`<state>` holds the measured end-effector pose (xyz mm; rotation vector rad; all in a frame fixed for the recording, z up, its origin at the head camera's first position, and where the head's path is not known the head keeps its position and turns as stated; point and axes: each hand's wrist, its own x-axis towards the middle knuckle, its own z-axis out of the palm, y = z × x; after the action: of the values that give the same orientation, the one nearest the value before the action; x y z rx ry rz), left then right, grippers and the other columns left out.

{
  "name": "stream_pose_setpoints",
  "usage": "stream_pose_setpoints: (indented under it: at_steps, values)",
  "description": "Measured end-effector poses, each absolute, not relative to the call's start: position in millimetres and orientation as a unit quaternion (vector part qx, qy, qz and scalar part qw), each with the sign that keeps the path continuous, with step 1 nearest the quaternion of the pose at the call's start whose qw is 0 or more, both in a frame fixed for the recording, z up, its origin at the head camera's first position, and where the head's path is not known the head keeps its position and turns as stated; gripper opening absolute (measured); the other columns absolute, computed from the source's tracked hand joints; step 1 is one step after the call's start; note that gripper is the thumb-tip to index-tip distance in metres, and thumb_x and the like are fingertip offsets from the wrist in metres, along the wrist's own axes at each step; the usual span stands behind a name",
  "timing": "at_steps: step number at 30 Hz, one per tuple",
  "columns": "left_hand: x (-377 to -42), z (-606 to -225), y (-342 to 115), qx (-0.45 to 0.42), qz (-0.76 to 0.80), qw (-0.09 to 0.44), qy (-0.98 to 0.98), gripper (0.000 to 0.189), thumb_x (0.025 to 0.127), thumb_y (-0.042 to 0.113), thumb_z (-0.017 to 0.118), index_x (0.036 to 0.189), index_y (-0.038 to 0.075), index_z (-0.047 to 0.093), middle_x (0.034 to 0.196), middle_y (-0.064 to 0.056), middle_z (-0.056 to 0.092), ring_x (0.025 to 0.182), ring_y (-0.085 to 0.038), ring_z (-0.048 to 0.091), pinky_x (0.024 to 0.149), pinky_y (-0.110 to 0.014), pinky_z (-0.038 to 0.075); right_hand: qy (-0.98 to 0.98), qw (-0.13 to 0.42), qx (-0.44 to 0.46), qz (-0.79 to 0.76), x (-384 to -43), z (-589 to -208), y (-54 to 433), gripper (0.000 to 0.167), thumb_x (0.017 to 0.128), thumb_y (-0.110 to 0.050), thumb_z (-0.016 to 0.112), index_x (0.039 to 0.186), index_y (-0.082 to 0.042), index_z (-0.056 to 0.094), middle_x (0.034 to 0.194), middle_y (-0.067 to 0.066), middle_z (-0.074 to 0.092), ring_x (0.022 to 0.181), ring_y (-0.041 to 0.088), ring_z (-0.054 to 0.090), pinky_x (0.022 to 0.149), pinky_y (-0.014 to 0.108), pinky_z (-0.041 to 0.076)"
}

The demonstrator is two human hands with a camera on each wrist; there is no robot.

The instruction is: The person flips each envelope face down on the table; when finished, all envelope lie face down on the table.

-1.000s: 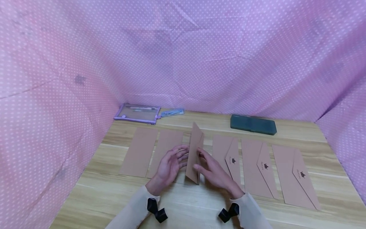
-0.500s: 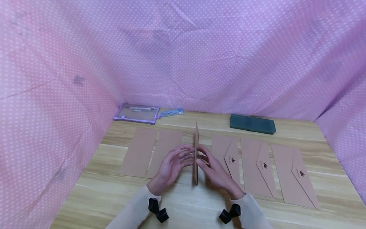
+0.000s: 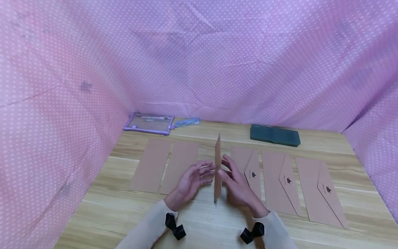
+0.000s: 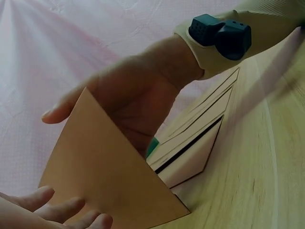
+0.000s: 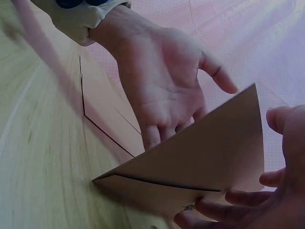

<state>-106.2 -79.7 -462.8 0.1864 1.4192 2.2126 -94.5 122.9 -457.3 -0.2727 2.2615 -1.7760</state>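
Observation:
A brown paper envelope point(image 3: 218, 169) stands on its long edge, nearly edge-on in the head view, between both hands. My left hand point(image 3: 189, 181) has its fingers extended, the tips at the envelope's plain side. On the flap side is my right hand point(image 3: 239, 185), its thumb and fingertips against the paper. In the left wrist view the plain face point(image 4: 109, 162) shows, with left fingers point(image 4: 62, 207) lying against it. The right wrist view shows the flap point(image 5: 147, 195) and part of a dark print beneath the right fingers point(image 5: 224, 210).
Two plain-side-up envelopes point(image 3: 150, 166) lie at left. Three flap-side-up envelopes point(image 3: 276, 176) with black crown prints lie at right. Along the back are a purple-edged mesh pouch point(image 3: 149, 123), a small blue clear packet point(image 3: 187, 122) and a dark green case point(image 3: 275, 135). Pink dotted cloth point(image 3: 199, 69) surrounds the table.
The upright envelope has turned from a slanted stance to nearly edge-on and shifted slightly right. Both hands have moved right along with it.

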Motion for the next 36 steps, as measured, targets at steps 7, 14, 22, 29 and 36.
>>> stream_pose_setpoints:
  at_steps: [7,14,22,29,36]
  values:
    - [-107,-472,-78,0.047,0.804,0.266,0.530,0.045,0.105,0.031,0.025,0.135,0.009,0.050,0.153,-0.024,0.044,0.130,-0.023,0.052,0.106,-0.041,0.041,0.781,0.121,-0.069,-0.608,-96,-458,127,0.066,0.105,-0.033,0.049,0.159,-0.020,0.014,0.163,0.024,0.026,0.143,0.053,0.036,0.111,0.067,0.037]
    - [-106,-478,-79,0.041,0.797,0.271,0.539,0.050,0.104,0.031,0.023,0.139,0.004,0.047,0.151,-0.020,0.049,0.138,-0.032,0.045,0.105,-0.039,0.041,0.789,0.108,-0.060,-0.602,-95,-460,131,0.070,0.103,-0.032,0.051,0.160,-0.019,0.012,0.161,0.027,0.028,0.142,0.053,0.038,0.108,0.069,0.039]
    - [-106,-481,-80,0.042,0.801,0.270,0.533,0.048,0.105,0.031,0.024,0.136,0.007,0.051,0.144,-0.012,0.055,0.139,-0.032,0.044,0.105,-0.039,0.042,0.805,0.104,-0.059,-0.582,-96,-462,134,0.065,0.104,-0.034,0.052,0.158,-0.010,0.024,0.166,0.019,0.022,0.154,0.041,0.019,0.121,0.062,0.023]
    - [-106,-480,-79,0.035,0.807,0.269,0.525,0.045,0.104,0.029,0.024,0.132,0.009,0.054,0.146,-0.014,0.054,0.141,-0.035,0.041,0.105,-0.039,0.042,0.794,0.108,-0.044,-0.596,-97,-467,136,0.061,0.105,-0.025,0.049,0.156,-0.001,0.026,0.165,0.022,0.024,0.156,0.040,0.012,0.126,0.058,0.011]
    - [-106,-481,-80,0.022,0.800,0.259,0.541,0.049,0.104,0.030,0.027,0.135,0.001,0.050,0.151,-0.026,0.045,0.142,-0.039,0.040,0.109,-0.042,0.041,0.768,0.121,-0.008,-0.629,-100,-470,138,0.062,0.105,-0.026,0.048,0.157,0.000,0.024,0.167,0.020,0.020,0.157,0.038,0.009,0.126,0.057,0.009]
